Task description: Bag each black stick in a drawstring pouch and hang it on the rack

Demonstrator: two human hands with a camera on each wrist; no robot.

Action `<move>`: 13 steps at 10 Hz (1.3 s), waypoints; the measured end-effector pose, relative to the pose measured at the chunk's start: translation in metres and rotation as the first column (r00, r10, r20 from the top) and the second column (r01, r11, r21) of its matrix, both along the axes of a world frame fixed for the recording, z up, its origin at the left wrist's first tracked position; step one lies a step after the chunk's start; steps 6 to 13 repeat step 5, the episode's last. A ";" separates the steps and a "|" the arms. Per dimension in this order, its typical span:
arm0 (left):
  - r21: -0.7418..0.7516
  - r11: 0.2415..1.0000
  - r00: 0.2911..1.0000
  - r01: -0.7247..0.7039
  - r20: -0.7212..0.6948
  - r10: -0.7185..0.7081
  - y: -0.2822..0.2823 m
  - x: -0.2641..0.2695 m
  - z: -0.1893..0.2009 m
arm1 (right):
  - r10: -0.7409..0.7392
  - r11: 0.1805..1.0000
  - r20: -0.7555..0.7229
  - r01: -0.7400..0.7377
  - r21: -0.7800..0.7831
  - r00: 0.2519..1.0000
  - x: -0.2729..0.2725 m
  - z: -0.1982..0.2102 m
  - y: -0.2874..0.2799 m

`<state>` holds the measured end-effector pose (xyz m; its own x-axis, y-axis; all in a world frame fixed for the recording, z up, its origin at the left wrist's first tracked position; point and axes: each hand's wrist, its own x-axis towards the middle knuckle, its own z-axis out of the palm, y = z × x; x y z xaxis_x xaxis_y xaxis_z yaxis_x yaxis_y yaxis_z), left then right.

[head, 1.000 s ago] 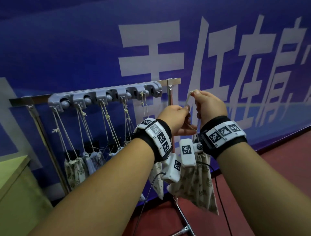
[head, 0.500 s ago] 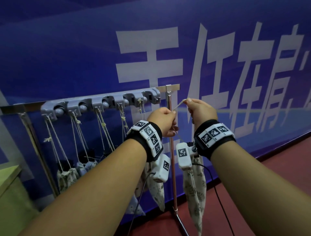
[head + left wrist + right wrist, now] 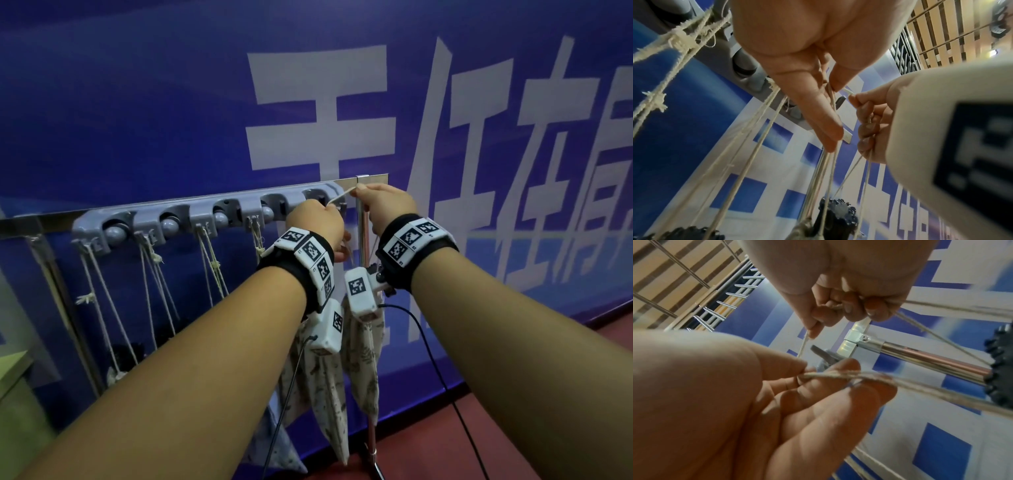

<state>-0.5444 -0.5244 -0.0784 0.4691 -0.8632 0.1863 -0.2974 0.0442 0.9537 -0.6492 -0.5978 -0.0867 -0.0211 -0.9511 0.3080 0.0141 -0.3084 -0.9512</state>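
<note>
Head view, two hands (image 3: 317, 224) (image 3: 385, 205) pinching one cord (image 3: 339, 198)

My left hand (image 3: 317, 224) and right hand (image 3: 383, 205) are raised by the rack's (image 3: 205, 219) right end, each pinching the drawstring (image 3: 339, 198) between them.

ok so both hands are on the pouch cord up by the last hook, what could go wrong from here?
1. The left hand and right hand only pinch the thin cord; a slip could drop the pouch.
2. The last hook is small and partly hidden by the fingers, so the loop may miss it.
3. The neighbouring cords hang close by the left hand and could get caught up with the cord.
</note>
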 end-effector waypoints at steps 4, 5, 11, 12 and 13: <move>0.145 0.989 0.970 -0.002 0.241 -0.033 -0.009 0.001 -0.043 | 0.110 0.991 -0.034 -0.106 0.081 0.993 0.001 -0.048 0.009; 0.186 0.982 0.973 0.025 0.221 -0.066 0.010 0.000 -0.042 | 0.061 0.995 -0.049 -0.057 0.077 0.997 -0.002 -0.048 0.016; 0.186 0.982 0.973 0.025 0.221 -0.066 0.010 0.000 -0.042 | 0.061 0.995 -0.049 -0.057 0.077 0.997 -0.002 -0.048 0.016; 0.186 0.982 0.973 0.025 0.221 -0.066 0.010 0.000 -0.042 | 0.061 0.995 -0.049 -0.057 0.077 0.997 -0.002 -0.048 0.016; 0.186 0.982 0.973 0.025 0.221 -0.066 0.010 0.000 -0.042 | 0.061 0.995 -0.049 -0.057 0.077 0.997 -0.002 -0.048 0.016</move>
